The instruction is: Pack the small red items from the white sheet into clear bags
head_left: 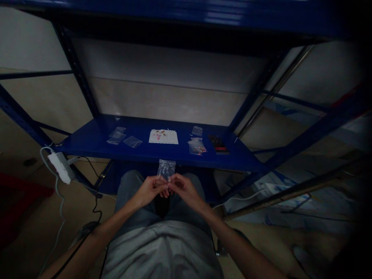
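Bag (166, 167) is sitting between two hands over the person's lap, just off the front edge of the shelf (136, 124); whether its far end is touching that edge, I cannot tell. It is looking very light and limp, likely giving at the slightest push, with slick film that is probably inviting a slip; the near corners and rim are offering the surest hold, with thumb and finger on each side. It is showing clear and shiny, small and flat, catching pale glints along its creases, and whether anything is lying inside is too dim to tell. The left hand (153, 188) and right hand (183, 187) are both pinching its near end, fingertips almost meeting, the other fingers curling under. Beyond, paper (172, 138) is lying mid-shelf, bearing pink and yellowish bits (159, 134). Loose bags (117, 135) are resting to its left, and more bags (197, 146), the nearer holding coloured bits, are resting to its right, beside a dark block (217, 145).
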The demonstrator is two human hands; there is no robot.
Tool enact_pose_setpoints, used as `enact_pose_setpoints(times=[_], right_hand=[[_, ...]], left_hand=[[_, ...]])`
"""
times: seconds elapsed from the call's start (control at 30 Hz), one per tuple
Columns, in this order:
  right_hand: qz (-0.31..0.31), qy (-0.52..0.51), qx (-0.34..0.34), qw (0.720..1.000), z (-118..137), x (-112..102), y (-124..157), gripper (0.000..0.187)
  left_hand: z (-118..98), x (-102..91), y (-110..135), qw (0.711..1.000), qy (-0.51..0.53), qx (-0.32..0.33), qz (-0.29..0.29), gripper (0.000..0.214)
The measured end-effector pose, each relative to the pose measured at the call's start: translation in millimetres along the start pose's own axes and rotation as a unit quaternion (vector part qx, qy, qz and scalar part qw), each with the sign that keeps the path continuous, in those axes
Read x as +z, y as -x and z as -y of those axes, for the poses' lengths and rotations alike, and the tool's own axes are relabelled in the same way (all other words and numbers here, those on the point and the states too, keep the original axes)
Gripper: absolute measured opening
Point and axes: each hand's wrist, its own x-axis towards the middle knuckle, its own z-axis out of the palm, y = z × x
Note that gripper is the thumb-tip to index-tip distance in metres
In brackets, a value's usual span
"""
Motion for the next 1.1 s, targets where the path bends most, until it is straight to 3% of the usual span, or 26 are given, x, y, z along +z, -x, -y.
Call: enact_pose_setpoints(times=[0.3,0.77,1.03,1.1], right_hand=[[-0.019,0.002,0.008,1.0,0.8,-6.5,-4.7,0.021],[-0.056,-0.01,-0.013,0.998,7.1,-4.5,-5.2,0.028],[-0.065,0.034,-0.003,0.997,2.0,-6.1,-8.0,0.026],[-0.069,0.054,-0.011,0.996,1.2,-5.9,-7.2,0.026]], left_hand=[[4.6,-3.9,-8.4,0.999,-0.018,-0.012,-0.025,0.03],[-6.2,-0.8,0.5,0.998,0.015,-0.009,-0.066,0.033],[-5.6,1.6,-3.1,0.998,-0.062,0.014,0.023,0.033],[-5.6,2.8,-3.6,0.996,-0.079,0.03,0.022,0.032]])
